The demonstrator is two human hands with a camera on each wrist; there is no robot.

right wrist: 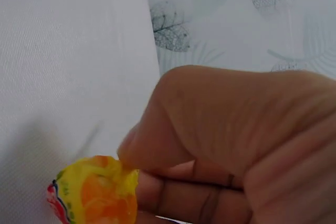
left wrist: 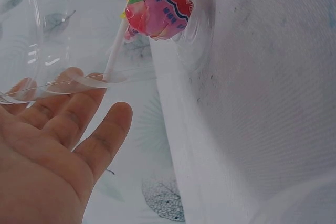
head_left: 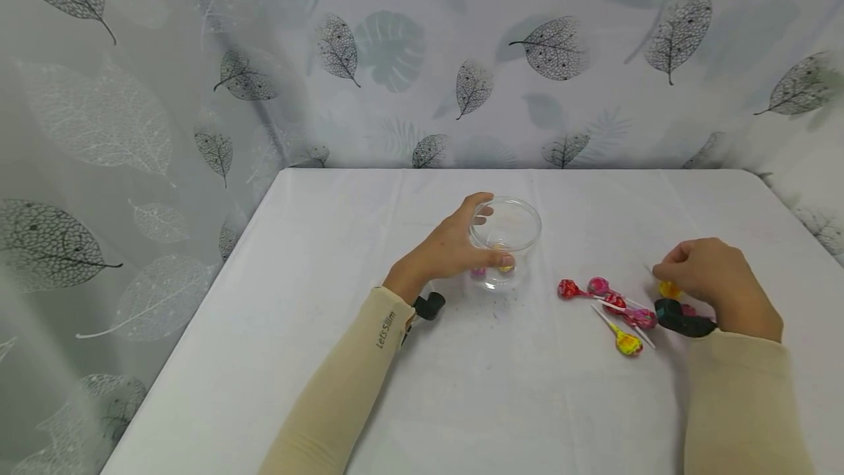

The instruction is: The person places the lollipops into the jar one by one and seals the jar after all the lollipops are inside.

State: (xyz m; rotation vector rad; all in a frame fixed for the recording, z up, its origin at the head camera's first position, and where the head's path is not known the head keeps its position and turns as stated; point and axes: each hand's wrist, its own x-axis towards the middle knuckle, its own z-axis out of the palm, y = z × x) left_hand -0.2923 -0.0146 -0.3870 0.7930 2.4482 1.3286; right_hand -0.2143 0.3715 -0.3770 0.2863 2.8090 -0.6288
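My left hand [head_left: 455, 244] grips a clear plastic jar [head_left: 508, 229] on the white table, thumb along its near side and fingers behind it. Inside the jar lie a pink lollipop [left wrist: 160, 9] and a yellow one [head_left: 506, 264]. My right hand [head_left: 715, 277] pinches a yellow-orange lollipop [right wrist: 97, 190] between thumb and fingers, just by its wrapped head. Below and left of that hand, a loose pile of lollipops lies on the table: a red one [head_left: 568, 289], a pink one [head_left: 598, 286] and a yellow one [head_left: 628, 344] among several.
The white table [head_left: 501, 402] ends at the back against a leaf-patterned curtain [head_left: 409, 57]. Dark wrist cameras sit on both wrists, the right camera [head_left: 682, 319] partly covering the pile in the head view. Small dark specks dot the cloth by the jar.
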